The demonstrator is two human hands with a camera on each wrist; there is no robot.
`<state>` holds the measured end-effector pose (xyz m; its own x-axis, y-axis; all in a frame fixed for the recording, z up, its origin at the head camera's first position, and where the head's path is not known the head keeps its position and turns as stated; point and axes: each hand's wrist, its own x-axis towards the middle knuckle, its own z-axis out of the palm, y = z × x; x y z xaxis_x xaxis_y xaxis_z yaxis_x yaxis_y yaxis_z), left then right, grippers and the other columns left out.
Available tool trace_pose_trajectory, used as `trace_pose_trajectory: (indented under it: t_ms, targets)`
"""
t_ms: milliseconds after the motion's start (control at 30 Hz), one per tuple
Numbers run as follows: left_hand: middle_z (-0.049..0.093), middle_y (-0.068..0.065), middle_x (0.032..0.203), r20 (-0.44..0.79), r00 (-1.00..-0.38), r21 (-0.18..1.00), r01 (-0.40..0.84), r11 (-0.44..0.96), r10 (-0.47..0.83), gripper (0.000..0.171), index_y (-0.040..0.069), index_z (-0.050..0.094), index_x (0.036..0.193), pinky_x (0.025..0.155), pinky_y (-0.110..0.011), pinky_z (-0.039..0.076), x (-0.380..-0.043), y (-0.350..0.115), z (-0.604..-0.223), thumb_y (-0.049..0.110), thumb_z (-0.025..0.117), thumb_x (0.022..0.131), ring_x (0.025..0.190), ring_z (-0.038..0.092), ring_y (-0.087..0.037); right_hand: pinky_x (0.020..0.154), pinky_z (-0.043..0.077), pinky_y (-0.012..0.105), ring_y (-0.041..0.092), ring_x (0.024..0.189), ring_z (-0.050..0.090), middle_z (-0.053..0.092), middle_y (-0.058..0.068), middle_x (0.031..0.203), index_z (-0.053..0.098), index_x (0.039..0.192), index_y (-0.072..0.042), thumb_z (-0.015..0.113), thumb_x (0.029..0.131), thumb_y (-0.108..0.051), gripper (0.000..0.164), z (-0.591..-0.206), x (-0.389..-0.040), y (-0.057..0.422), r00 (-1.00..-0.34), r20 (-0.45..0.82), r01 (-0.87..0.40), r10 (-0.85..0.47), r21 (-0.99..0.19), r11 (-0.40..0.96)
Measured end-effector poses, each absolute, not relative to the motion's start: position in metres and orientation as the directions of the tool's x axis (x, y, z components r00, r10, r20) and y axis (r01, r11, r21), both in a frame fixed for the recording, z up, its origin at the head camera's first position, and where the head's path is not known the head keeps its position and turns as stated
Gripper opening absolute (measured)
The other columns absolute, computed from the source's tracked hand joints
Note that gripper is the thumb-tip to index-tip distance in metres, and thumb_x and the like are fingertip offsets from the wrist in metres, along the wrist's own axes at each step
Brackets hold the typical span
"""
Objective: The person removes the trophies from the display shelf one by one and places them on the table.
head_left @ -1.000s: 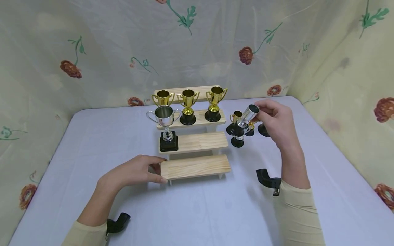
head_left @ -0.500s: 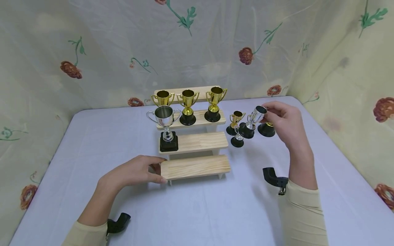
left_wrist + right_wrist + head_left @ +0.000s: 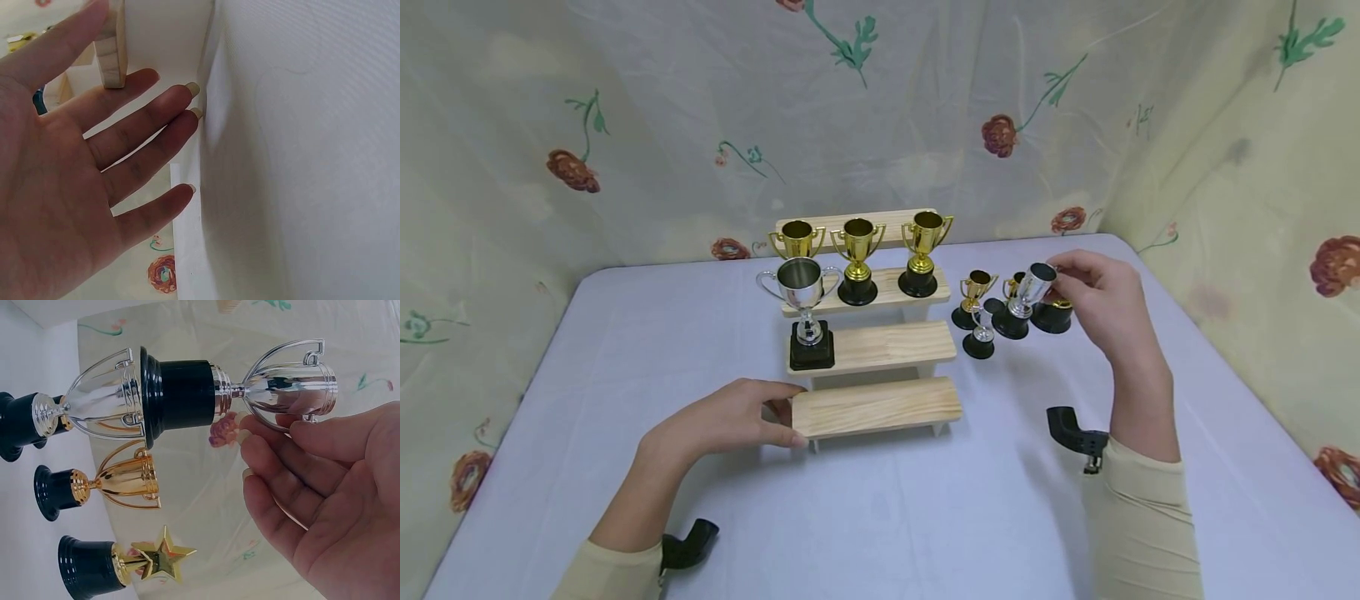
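My right hand (image 3: pixel 1108 304) pinches a silver trophy cup (image 3: pixel 1028 292) by one handle. In the right wrist view the silver trophy's black base (image 3: pixel 184 394) is raised over another, smaller silver trophy (image 3: pixel 103 403). At the bottom step of a wooden tiered display stand (image 3: pixel 880 408), my left hand (image 3: pixel 726 421) holds the left end between thumb and index finger. Its other fingers (image 3: pixel 147 134) extend beside the stand in the left wrist view. Close to the right hand stand a copper-gold trophy (image 3: pixel 128 478) and a gold star trophy (image 3: pixel 164 555), partly hidden in the head view.
Several gold trophies (image 3: pixel 858 242) line the stand's second-highest step. A larger silver trophy (image 3: pixel 801 287) stands at the left of the step below. The small trophies, including a small silver one (image 3: pixel 979 337), stand right of the stand. A flowered curtain (image 3: pixel 880 125) hangs behind the table.
My right hand has carried the silver trophy cup rightward, toward the star trophy, uncovering the small trophies on its left. The left hand and the stand have stayed in place.
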<state>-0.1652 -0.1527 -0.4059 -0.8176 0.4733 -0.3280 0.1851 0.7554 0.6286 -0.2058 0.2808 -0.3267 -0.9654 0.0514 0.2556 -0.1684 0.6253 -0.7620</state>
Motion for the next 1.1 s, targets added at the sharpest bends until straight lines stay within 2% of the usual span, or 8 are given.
trace_pose_trajectory:
  t_ms: [400, 600, 700, 833, 967, 1100]
  targets:
    - [0.068, 0.007, 0.097, -0.331, -0.817, 0.628, 0.183, 0.756, 0.473, 0.062, 0.019, 0.061, 0.133, 0.083, -0.035, 0.047, -0.166, -0.152, -0.407, 0.046, 0.078, 0.08, 0.092, 0.06, -0.011, 0.071, 0.044, 0.016, -0.007, 0.07, 0.063, 0.065, -0.028, 0.077, 0.069, 0.112, -0.005, 0.048, 0.1, -0.011, 0.025, -0.326, -0.204, 0.283, -0.966, 0.245, -0.12, 0.089, -0.723, 0.681]
    - [0.068, 0.008, 0.097, -0.33, -0.816, 0.628, 0.185, 0.756, 0.474, 0.06, 0.02, 0.062, 0.132, 0.083, -0.035, 0.047, -0.166, -0.152, -0.406, 0.045, 0.078, 0.08, 0.092, 0.06, -0.011, 0.073, 0.047, 0.011, -0.002, 0.072, 0.066, 0.063, -0.03, 0.077, 0.068, 0.113, -0.003, 0.048, 0.101, -0.012, 0.026, -0.325, -0.203, 0.285, -0.96, 0.26, -0.127, 0.102, -0.732, 0.669]
    - [0.068, 0.008, 0.097, -0.329, -0.816, 0.627, 0.187, 0.756, 0.475, 0.059, 0.02, 0.063, 0.131, 0.083, -0.035, 0.047, -0.166, -0.152, -0.407, 0.046, 0.078, 0.08, 0.093, 0.06, -0.011, 0.073, 0.047, 0.01, -0.006, 0.071, 0.065, 0.063, -0.029, 0.077, 0.068, 0.113, -0.001, 0.048, 0.101, -0.012, 0.026, -0.325, -0.204, 0.288, -0.96, 0.257, -0.123, 0.108, -0.737, 0.665]
    - [0.068, 0.008, 0.097, -0.331, -0.815, 0.632, 0.183, 0.753, 0.476, 0.058, 0.021, 0.063, 0.13, 0.083, -0.035, 0.047, -0.166, -0.153, -0.407, 0.046, 0.078, 0.08, 0.093, 0.06, -0.011, 0.073, 0.046, 0.012, -0.008, 0.07, 0.062, 0.062, -0.027, 0.077, 0.068, 0.113, -0.001, 0.046, 0.101, -0.013, 0.027, -0.325, -0.203, 0.292, -0.962, 0.242, -0.096, 0.124, -0.727, 0.68]
    - [0.069, 0.008, 0.096, -0.328, -0.815, 0.635, 0.184, 0.75, 0.478, 0.057, 0.021, 0.063, 0.129, 0.083, -0.035, 0.047, -0.166, -0.153, -0.408, 0.046, 0.078, 0.08, 0.093, 0.06, -0.011, 0.073, 0.043, 0.017, -0.004, 0.071, 0.062, 0.062, -0.027, 0.076, 0.067, 0.113, -0.004, 0.045, 0.101, -0.015, 0.028, -0.324, -0.202, 0.296, -0.964, 0.223, -0.056, 0.145, -0.704, 0.708]
    - [0.068, 0.008, 0.095, -0.33, -0.815, 0.634, 0.183, 0.752, 0.476, 0.057, 0.021, 0.063, 0.129, 0.083, -0.035, 0.047, -0.166, -0.153, -0.407, 0.047, 0.078, 0.08, 0.092, 0.06, -0.011, 0.073, 0.043, 0.021, -0.001, 0.071, 0.063, 0.066, -0.021, 0.078, 0.067, 0.114, -0.003, 0.045, 0.101, -0.014, 0.028, -0.325, -0.202, 0.299, -0.968, 0.207, -0.042, 0.141, -0.69, 0.723]
